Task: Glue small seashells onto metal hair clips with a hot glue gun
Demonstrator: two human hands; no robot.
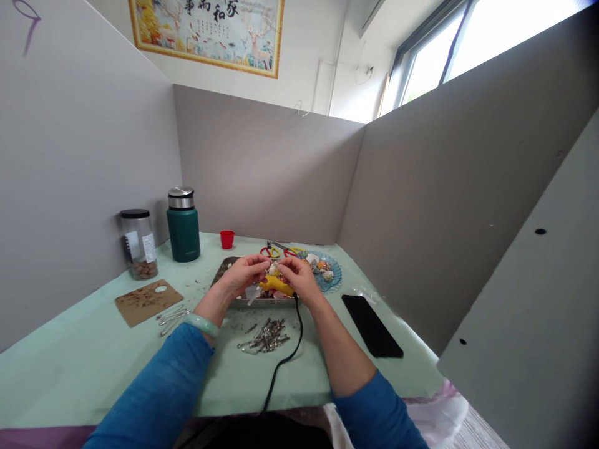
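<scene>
My left hand [248,272] and my right hand [296,279] meet over a metal tray [276,304], fingertips pinched. Between them is a small whitish piece [272,267], too small to make out in detail. Just below it lies a yellow glue gun [277,285], its black cord [294,349] running toward the table's front edge. The tray holds small pieces, mostly hidden by my hands. On the near side of the tray is a pile of small metal clips [267,338].
At the back right stands a blue plate [334,265] with small decorations, beside pliers [271,251] and scissors [290,251]. A black phone [372,324] lies right. Leftward are a brown board [148,302], wire loops [171,318], a jar [139,246], a green flask [183,227] and a red cup [227,239].
</scene>
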